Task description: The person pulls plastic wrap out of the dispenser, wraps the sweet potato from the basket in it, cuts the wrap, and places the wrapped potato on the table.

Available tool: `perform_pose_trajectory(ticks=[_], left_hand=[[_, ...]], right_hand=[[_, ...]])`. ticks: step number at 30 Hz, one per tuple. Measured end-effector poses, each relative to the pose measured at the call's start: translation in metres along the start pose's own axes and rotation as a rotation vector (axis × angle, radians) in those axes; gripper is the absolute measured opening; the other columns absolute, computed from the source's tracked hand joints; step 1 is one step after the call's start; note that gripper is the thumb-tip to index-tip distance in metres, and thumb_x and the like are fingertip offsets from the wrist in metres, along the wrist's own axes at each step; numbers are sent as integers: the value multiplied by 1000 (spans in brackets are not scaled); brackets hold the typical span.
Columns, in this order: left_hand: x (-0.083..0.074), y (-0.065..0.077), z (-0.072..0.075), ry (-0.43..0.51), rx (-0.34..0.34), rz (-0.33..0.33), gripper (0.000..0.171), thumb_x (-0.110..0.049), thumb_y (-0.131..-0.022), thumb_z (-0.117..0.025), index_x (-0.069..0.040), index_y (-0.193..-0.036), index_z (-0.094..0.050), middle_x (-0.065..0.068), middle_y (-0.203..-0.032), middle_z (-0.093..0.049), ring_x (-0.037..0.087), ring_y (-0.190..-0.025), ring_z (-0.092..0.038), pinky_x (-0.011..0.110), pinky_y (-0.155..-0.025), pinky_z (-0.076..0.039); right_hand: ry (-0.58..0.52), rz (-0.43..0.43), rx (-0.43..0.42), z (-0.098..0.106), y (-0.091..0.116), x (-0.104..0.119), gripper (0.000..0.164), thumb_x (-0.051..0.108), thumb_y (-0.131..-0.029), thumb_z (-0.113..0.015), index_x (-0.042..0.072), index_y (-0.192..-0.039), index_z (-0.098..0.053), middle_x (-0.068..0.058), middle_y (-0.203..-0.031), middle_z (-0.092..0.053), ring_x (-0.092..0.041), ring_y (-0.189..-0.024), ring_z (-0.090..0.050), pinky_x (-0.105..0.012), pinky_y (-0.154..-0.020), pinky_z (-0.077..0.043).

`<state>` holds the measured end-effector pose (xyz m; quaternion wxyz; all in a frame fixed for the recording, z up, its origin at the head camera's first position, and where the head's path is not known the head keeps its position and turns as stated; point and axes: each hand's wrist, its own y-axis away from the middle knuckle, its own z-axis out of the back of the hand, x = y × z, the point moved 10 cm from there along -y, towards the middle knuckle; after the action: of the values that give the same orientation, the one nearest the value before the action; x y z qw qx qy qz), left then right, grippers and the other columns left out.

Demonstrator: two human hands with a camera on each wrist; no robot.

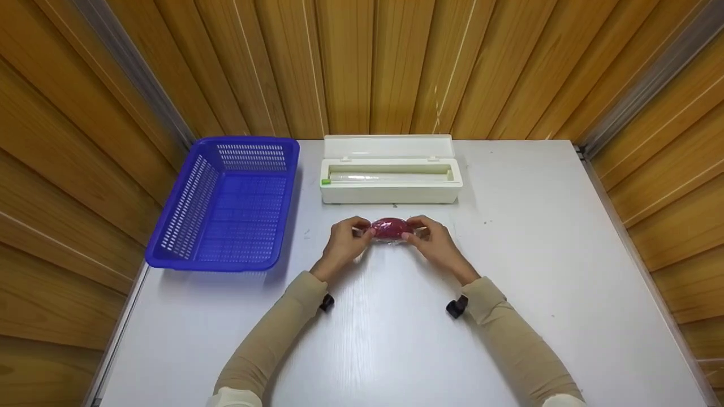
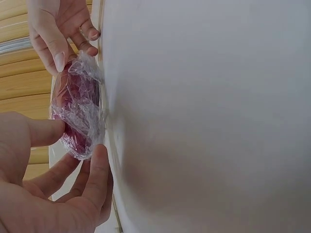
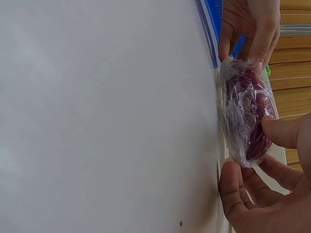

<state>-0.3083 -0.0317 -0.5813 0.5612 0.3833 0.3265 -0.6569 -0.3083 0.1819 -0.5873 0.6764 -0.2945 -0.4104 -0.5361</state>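
Observation:
A purple-red, oval item (image 1: 390,228), perhaps a sweet potato, is held near the middle of the table, wrapped in crinkled cling film (image 2: 87,114). The left hand (image 1: 348,240) pinches its left end, thumb on top and fingers around the end. At the opposite end, the right hand (image 1: 434,243) holds it in the same way. Both wrist views show film bunched on the side facing the table; whether the item touches the tabletop is hard to tell.
Behind the hands stands a white cling film dispenser (image 1: 390,195) with its lid (image 1: 388,146) raised, a film roll (image 1: 387,177) inside and a green slider (image 1: 326,182) at its left. A blue plastic basket (image 1: 287,203) sits at the left. Wooden panels (image 1: 396,68) enclose the white table (image 1: 543,254).

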Motion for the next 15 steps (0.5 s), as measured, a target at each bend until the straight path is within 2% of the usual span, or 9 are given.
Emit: perform_pose_trajectory(ticks=[8,15], left_hand=[[2,-2,1,-20,-11,-5,23,-17,-99,-75,-2,-117,-76,13,-108,-79,25,-93,-75,36,-85,-63],[2,-3,1,-33,8,17,23,-17,-99,-76,-4,-118,-78,12,-109,-80,21,-93,-74,35,-85,-62]], right_hand=[[4,-14,-3,0,-1,-2,42,21,-99,-77,5,-137,-66,-17,-129,-72,-29,-107,-70,-33,-85,-54],[-6,-16,-9,0,-2,-3,40,21,-99,-78,7,-135,-68,-16,-127,-72,-26,-102,-68,-32,-83,-54]])
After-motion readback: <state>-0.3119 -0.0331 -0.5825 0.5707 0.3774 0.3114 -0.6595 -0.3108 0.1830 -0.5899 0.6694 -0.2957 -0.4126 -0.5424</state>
